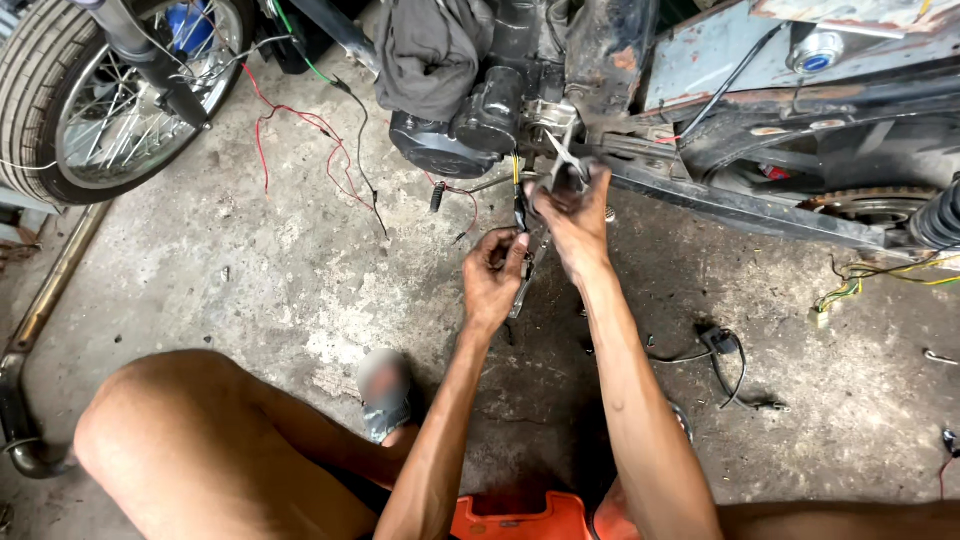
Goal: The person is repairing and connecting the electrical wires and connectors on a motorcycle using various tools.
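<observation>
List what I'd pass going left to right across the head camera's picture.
Spoked wheel → red wires → dark cloth → left hand → right hand → black connector on floor → chain sprocket.

Motorcycle repair workshop: stripped motorcycle [700,110], loose wires [300,130].

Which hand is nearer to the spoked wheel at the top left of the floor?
Left. The left hand is on the side toward the spoked wheel, though still far from it; the right hand works farther away, under the motorcycle frame.

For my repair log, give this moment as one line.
left hand: pinching black wire | right hand: gripping metal bracket under engine | floor: concrete
</observation>
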